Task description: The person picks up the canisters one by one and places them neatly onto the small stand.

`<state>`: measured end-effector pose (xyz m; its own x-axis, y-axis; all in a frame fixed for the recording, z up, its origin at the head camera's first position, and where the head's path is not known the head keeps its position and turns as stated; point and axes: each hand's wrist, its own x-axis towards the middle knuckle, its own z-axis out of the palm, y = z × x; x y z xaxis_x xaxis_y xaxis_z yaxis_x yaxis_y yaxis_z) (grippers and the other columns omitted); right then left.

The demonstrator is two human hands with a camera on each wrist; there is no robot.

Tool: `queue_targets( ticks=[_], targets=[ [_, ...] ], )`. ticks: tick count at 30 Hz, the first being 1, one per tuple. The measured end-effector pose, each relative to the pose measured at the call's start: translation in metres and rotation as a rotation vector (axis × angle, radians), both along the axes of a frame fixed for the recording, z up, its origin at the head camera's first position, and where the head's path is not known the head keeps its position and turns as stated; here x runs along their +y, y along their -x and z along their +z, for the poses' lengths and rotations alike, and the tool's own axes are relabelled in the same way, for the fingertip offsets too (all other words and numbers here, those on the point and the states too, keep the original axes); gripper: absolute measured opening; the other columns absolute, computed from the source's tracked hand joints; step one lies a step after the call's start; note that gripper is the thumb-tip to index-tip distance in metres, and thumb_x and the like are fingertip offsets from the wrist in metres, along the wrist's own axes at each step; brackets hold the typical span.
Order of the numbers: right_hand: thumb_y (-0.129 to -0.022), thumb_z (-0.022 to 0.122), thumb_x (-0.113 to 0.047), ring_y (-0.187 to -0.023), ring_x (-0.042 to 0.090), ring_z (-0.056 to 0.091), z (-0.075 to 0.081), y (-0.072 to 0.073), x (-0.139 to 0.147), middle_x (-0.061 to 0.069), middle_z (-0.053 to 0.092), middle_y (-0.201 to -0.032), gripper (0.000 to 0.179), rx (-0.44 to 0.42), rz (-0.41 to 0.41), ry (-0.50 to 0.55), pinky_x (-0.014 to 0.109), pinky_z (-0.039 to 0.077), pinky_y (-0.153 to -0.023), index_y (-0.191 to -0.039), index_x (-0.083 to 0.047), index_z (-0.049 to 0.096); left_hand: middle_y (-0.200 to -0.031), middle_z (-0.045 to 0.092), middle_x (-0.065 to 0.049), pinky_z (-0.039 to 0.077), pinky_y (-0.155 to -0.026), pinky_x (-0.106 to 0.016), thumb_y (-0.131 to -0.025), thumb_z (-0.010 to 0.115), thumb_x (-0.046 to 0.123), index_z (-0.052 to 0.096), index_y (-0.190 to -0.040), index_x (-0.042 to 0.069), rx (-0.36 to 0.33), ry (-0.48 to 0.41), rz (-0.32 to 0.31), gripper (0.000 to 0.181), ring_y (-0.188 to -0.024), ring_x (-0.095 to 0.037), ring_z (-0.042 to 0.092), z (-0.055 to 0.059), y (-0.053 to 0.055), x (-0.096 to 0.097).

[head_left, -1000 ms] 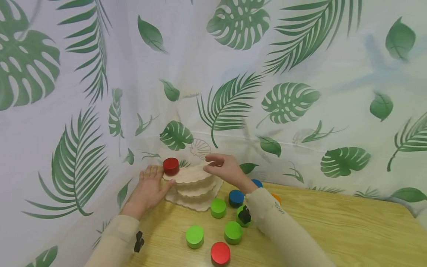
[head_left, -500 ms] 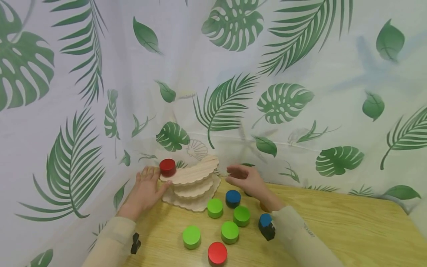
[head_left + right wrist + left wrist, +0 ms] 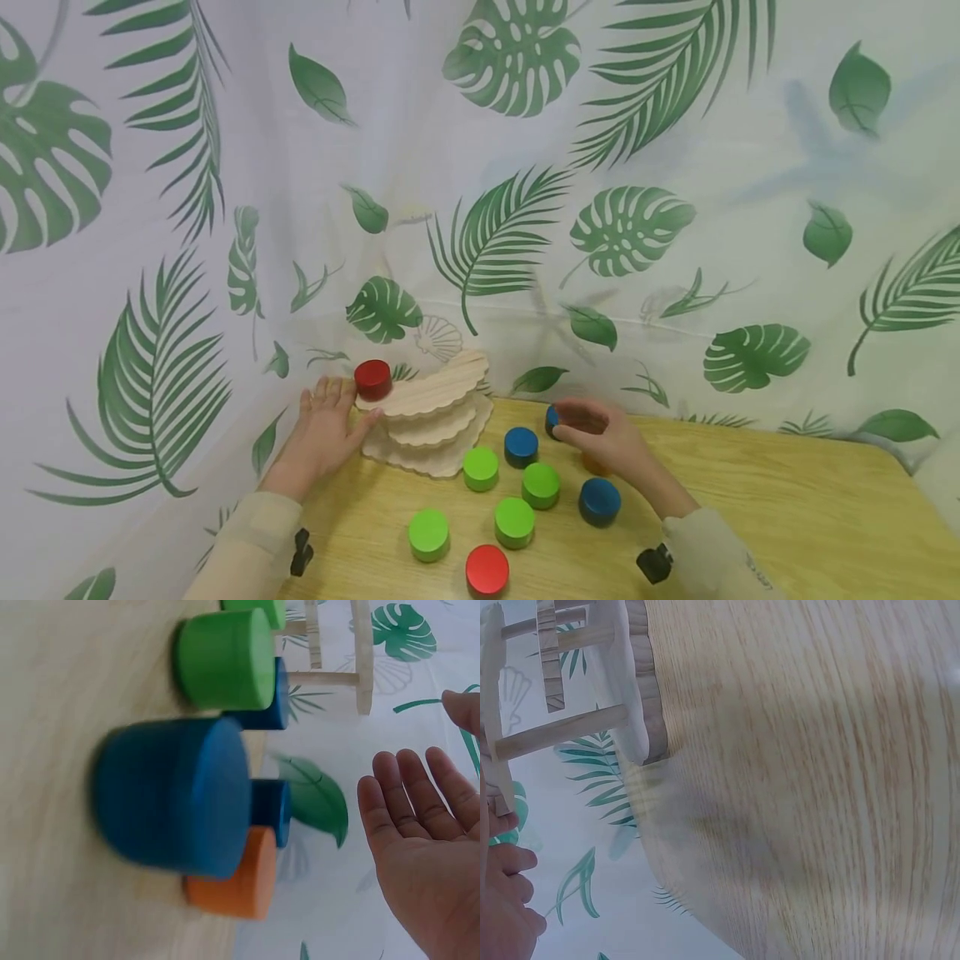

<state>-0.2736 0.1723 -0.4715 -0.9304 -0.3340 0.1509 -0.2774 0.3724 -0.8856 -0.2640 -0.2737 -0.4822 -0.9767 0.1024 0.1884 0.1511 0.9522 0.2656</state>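
Note:
A tiered wooden stand [image 3: 431,398] with scalloped edges has a dark red cylinder block [image 3: 372,379] on its top shelf, at the left end. Against that end lies my left hand [image 3: 318,437], fingers extended and thumb at the shelf's front edge; the left wrist view shows its fingertips [image 3: 521,889] by the shelf edge. My right hand [image 3: 611,437] hovers over the blocks with nothing in it, palm and loose fingers visible in the right wrist view. It is nearest a blue block [image 3: 552,422] and an orange block [image 3: 236,877], both partly covered by it in the head view.
On the wooden table [image 3: 750,517] stand more cylinder blocks: a blue block [image 3: 521,447], another blue block [image 3: 600,502], several green ones such as the green block [image 3: 514,522], and a bright red block [image 3: 487,571] in front. A leaf-print curtain [image 3: 480,167] hangs behind and left.
My right hand has moved from beside the top shelf's right end rightward and down over the blue and orange blocks. My left hand and the red block on the shelf have stayed put.

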Motion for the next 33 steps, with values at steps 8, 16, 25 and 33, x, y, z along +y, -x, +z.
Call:
queue_targets(
  ticks=[8,16,25,33],
  targets=[
    [-0.099,0.076,-0.025,-0.118,0.025,0.072,-0.008,-0.018,0.029,0.021,0.070,-0.136,0.047,-0.003,-0.041,-0.027,0.018,0.055,-0.096,-0.139,-0.003,0.066,-0.166,0.026,-0.037,0.009,-0.127,-0.073,-0.108,0.040,0.063,0.034,-0.160,-0.009,-0.004,-0.002,0.004,0.089,-0.158,-0.057,0.013,0.004,-0.002,0.001],
    [-0.099,0.076,-0.025,-0.113,0.011,0.073,-0.025,-0.030,0.053,0.020,0.070,-0.136,0.049,-0.035,-0.050,-0.039,0.019,0.057,-0.092,-0.140,-0.002,0.065,-0.165,0.029,-0.038,0.010,-0.126,-0.075,-0.108,0.042,0.061,0.036,-0.158,-0.010,0.002,-0.001,0.001,0.087,-0.157,-0.059,0.015,0.004,-0.003,0.002],
    [-0.098,0.077,-0.024,-0.119,0.027,0.072,-0.040,-0.041,0.068,0.020,0.070,-0.137,0.049,-0.062,-0.066,-0.033,0.017,0.057,-0.094,-0.139,-0.001,0.065,-0.165,0.029,-0.037,0.011,-0.125,-0.075,-0.108,0.044,0.061,0.037,-0.158,-0.010,0.003,-0.007,-0.001,0.087,-0.157,-0.058,0.016,0.004,-0.004,0.005],
    [-0.096,0.079,-0.028,-0.121,0.028,0.070,-0.049,-0.046,0.071,0.018,0.069,-0.138,0.052,-0.134,-0.077,-0.070,0.017,0.056,-0.094,-0.140,-0.003,0.065,-0.165,0.029,-0.037,0.011,-0.125,-0.075,-0.106,0.046,0.063,0.039,-0.157,-0.010,0.002,0.002,-0.002,0.090,-0.157,-0.059,0.016,0.005,-0.004,0.005]
  ],
)
